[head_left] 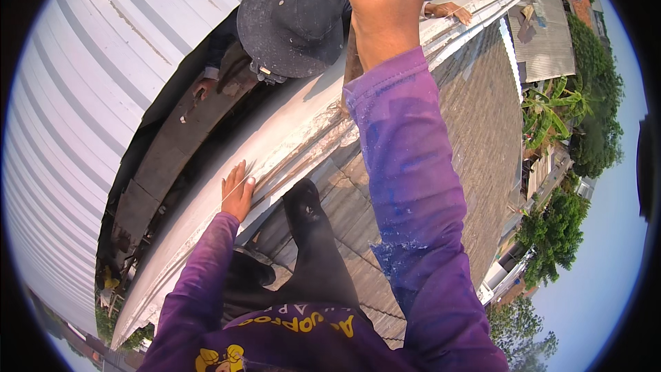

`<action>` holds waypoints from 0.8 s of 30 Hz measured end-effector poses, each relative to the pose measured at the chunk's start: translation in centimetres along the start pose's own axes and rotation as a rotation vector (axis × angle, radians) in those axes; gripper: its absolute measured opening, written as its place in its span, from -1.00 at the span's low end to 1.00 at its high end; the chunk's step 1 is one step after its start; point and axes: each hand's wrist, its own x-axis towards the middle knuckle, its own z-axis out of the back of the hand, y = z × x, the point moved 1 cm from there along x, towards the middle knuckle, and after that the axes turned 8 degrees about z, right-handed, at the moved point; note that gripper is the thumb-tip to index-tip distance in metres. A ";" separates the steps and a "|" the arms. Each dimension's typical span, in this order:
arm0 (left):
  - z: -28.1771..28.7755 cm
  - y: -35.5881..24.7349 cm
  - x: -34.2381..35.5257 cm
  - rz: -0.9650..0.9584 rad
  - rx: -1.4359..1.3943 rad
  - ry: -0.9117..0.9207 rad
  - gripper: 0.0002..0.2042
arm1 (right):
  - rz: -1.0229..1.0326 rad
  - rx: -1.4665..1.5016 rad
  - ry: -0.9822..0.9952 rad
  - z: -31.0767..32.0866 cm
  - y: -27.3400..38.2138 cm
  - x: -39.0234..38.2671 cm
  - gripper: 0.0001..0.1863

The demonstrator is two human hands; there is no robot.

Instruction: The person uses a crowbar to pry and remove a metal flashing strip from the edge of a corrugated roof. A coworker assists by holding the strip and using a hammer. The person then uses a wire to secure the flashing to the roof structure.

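In the head view, the person's right hand point(387, 7) was raised nearest the camera, in front of the white ledge point(275, 124); the upper edge of the view cut it off, so I could not tell whether it was clenched or grasping anything. A narrow brownish strip point(352, 62) showed beside its wrist, in front of the ledge. The left hand point(238, 193) lay on the ledge, grasping nothing, fingers extended, a thin pale line crossing them. The ledge was directly beneath that hand, running diagonally off to both sides. On the ledge's near side were the person's dark-clad legs point(320, 255) and weathered roof tiles point(468, 110). Across the ledge was a co-worker in a dark brimmed hat point(292, 27), one hand point(451, 12) resting on it. Beyond the ledge, behind the co-worker, spread a white corrugated roof point(89, 96); past the tiles on its near side rose green trees point(554, 234).
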 end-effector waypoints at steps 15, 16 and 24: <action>1.1 -0.3 0.5 0.004 -0.246 0.077 -0.46 | -0.139 0.326 -0.037 6.0 1.5 4.1 -0.70; 0.9 -0.3 0.5 -0.010 -0.241 0.072 -0.46 | -0.119 0.286 -0.068 5.9 2.0 4.0 -0.68; 1.4 -0.7 0.0 0.004 -0.169 0.097 -0.44 | -0.076 0.165 -0.197 5.0 2.8 3.6 -0.67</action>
